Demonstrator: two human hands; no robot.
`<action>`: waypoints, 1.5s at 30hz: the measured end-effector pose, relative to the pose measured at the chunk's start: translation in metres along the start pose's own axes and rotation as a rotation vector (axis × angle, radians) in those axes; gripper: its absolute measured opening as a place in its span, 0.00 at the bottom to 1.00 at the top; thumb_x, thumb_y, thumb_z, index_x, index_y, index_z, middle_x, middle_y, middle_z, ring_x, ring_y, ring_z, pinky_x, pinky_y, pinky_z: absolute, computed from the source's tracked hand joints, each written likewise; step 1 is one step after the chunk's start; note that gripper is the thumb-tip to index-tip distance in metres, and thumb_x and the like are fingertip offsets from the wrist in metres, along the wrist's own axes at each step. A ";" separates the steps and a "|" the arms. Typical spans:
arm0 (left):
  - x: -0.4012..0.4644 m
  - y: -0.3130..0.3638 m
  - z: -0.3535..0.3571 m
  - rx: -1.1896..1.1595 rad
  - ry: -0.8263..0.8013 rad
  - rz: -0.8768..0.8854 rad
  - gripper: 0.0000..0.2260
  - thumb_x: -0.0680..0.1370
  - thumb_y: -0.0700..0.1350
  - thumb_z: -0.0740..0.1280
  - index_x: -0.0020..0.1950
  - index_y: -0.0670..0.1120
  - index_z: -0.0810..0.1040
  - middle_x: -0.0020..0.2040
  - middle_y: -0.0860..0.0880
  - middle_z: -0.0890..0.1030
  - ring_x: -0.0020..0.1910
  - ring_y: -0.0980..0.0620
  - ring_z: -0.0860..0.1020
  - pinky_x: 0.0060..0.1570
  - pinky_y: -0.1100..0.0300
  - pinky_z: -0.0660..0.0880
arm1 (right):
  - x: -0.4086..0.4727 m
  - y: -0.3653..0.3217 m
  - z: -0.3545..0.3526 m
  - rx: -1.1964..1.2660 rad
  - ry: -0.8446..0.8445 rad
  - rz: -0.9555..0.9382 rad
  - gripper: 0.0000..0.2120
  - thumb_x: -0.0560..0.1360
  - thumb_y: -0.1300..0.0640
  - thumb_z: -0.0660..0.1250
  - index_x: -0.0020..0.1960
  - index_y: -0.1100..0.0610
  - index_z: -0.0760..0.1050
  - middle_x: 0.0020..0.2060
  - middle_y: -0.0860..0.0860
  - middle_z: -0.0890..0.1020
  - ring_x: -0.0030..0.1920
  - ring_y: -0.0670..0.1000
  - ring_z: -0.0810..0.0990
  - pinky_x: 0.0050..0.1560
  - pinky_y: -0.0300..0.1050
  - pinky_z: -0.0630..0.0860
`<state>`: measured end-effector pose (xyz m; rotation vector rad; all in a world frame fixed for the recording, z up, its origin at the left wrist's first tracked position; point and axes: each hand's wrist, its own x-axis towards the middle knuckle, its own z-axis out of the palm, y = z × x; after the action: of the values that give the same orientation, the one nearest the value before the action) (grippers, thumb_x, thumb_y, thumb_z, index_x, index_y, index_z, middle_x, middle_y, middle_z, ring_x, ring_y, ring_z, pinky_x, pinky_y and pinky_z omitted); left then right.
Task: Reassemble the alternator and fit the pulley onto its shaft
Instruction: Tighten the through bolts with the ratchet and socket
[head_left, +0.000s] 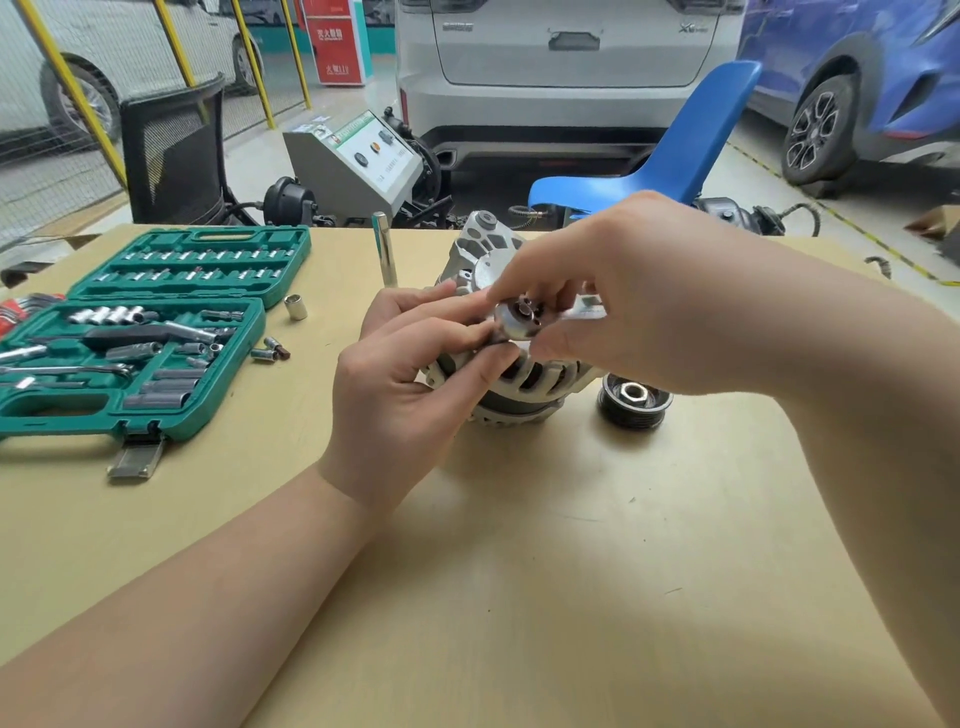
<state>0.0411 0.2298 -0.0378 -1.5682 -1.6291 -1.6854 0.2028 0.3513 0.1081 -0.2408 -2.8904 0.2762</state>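
A silver alternator (524, 379) stands on the wooden table (519, 545), mostly hidden behind both hands. My left hand (410, 384) and my right hand (639, 301) meet above it and pinch a small round metal part (519, 319) with a dark centre, held over the alternator's top. Whether that part touches the shaft is hidden by my fingers. The black grooved pulley (635, 402), with a nut lying in its middle, rests on the table just right of the alternator, apart from both hands.
An open green socket set case (135, 332) lies at the left, with loose sockets (295, 306) beside it. A tall chrome socket or extension (383, 249) stands upright behind my left hand. A blue chair (675, 156), a grey machine and parked cars lie beyond the table.
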 end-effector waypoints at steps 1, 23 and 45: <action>0.000 0.000 0.000 0.009 -0.003 -0.005 0.08 0.79 0.44 0.78 0.53 0.40 0.88 0.60 0.46 0.87 0.63 0.40 0.81 0.68 0.50 0.75 | 0.000 0.000 0.000 -0.005 0.001 -0.004 0.11 0.76 0.49 0.74 0.57 0.38 0.82 0.43 0.42 0.83 0.46 0.48 0.81 0.46 0.54 0.80; 0.000 0.001 -0.001 0.045 -0.027 0.022 0.07 0.79 0.40 0.78 0.55 0.38 0.88 0.60 0.45 0.87 0.63 0.42 0.82 0.67 0.42 0.75 | 0.001 -0.003 0.007 0.016 0.023 -0.025 0.08 0.77 0.48 0.74 0.52 0.40 0.76 0.38 0.42 0.81 0.39 0.44 0.78 0.40 0.50 0.77; -0.002 -0.002 0.000 0.018 0.003 0.021 0.09 0.79 0.42 0.77 0.53 0.36 0.88 0.61 0.45 0.86 0.65 0.49 0.81 0.69 0.44 0.74 | 0.004 -0.006 0.006 -0.143 0.041 -0.038 0.08 0.77 0.53 0.74 0.52 0.43 0.77 0.42 0.46 0.80 0.46 0.56 0.78 0.43 0.57 0.80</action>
<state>0.0406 0.2298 -0.0402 -1.5687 -1.6156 -1.6571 0.1969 0.3448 0.1041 -0.2123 -2.8731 0.0578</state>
